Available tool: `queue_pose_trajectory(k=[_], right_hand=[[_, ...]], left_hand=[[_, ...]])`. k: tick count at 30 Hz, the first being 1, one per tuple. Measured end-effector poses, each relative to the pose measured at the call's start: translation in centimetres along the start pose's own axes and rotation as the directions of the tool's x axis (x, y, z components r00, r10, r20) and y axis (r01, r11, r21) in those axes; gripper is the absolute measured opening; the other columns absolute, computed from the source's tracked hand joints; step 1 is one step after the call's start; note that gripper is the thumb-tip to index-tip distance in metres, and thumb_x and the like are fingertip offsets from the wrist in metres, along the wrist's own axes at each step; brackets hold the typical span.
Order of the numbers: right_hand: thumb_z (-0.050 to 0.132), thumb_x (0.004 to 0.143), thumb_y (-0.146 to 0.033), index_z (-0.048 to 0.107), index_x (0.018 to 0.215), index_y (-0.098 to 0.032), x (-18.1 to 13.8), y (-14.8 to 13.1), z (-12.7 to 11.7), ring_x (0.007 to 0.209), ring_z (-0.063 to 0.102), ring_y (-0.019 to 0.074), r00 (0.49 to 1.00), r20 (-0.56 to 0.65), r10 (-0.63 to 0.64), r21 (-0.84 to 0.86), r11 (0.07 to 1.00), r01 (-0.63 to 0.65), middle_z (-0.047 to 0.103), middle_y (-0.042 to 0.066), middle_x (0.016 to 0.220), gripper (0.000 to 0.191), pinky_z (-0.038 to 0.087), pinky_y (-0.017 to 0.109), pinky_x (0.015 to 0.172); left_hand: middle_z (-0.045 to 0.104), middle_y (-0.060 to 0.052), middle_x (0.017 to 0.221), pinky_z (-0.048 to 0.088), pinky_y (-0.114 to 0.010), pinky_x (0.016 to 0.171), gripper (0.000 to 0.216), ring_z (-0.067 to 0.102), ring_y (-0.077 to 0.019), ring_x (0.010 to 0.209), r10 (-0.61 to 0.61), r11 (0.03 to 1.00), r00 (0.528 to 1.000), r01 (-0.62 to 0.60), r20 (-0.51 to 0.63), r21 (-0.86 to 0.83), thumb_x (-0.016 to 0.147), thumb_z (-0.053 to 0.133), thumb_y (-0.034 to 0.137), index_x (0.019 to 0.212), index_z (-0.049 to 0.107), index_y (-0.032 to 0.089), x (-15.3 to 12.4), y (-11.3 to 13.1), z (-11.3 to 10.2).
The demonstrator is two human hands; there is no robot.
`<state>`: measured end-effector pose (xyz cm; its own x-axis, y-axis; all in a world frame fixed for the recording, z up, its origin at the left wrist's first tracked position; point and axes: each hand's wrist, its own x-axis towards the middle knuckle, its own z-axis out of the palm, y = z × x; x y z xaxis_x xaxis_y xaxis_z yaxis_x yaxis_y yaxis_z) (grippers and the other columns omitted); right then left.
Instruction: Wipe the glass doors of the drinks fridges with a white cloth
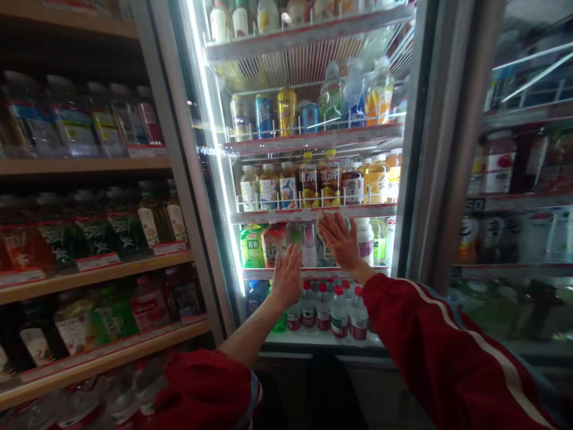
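1. I see the clear bottles [308,243] standing on the lit cooler's third shelf [313,212], mid-scene.
2. My left hand [286,276], fingers spread flat, reaches toward them, gripping nothing.
3. My right hand [340,240], fingers extended, covers the bottles just right; contact unclear.
4. Red-capped water bottles [326,307] stand below.

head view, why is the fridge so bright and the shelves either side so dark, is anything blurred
Head view: the lit cooler interior glares white along its left edge, leaving the wooden shelves in dim shadow; the right glass door looks hazy and soft; both hands, left hand and right hand, are fairly sharp.
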<state>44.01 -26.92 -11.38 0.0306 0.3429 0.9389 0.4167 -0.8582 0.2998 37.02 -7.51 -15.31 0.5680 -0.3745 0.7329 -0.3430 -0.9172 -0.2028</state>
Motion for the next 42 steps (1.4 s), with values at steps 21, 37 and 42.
queue_pose_trajectory(k=[21, 37, 42], right_hand=[[0.048, 0.089, -0.022, 0.054, 0.126, -0.023, -8.1, 6.3, -3.9, 0.141, 0.020, 0.0245, 0.998, 0.043, 0.053, -0.158, 0.986, -0.046, 0.048, 0.009, 0.139, 0.038, 0.017, 0.052, 0.111], [0.042, 0.089, -0.027, 0.056, 0.124, -0.019, -4.7, 7.0, -2.9, 0.138, 0.025, 0.0285, 0.981, -0.033, 0.192, -0.120, 0.974, -0.194, 0.043, 0.014, 0.141, 0.038, 0.028, 0.052, 0.106], [0.041, 0.086, -0.031, 0.047, 0.132, -0.013, -1.0, 8.0, -1.8, 0.137, 0.024, 0.0340, 0.858, -0.244, 0.452, -0.067, 0.875, -0.479, 0.031, 0.019, 0.147, 0.049, 0.026, 0.058, 0.104]], left_hand=[[0.033, -0.014, 0.148, 0.021, -0.052, 0.111, 0.063, 0.024, -0.0259, 0.139, 0.176, 0.984, 0.984, -0.176, -0.023, -0.019, 0.074, 0.043, 0.012, 0.137, 0.035, 0.009, 3.5, 7.0, 1.8], [0.034, -0.015, 0.147, 0.018, -0.051, 0.113, 0.063, 0.022, -0.0244, 0.140, 0.104, 0.994, 0.986, -0.109, -0.130, -0.029, 0.075, 0.043, 0.010, 0.137, 0.035, 0.011, 3.7, 4.7, 0.8], [0.032, -0.017, 0.148, 0.015, -0.052, 0.114, 0.065, 0.019, -0.0263, 0.141, -0.077, 0.997, 0.971, 0.076, -0.227, -0.013, 0.074, 0.047, 0.012, 0.137, 0.034, 0.009, 3.1, 0.0, -0.2]])
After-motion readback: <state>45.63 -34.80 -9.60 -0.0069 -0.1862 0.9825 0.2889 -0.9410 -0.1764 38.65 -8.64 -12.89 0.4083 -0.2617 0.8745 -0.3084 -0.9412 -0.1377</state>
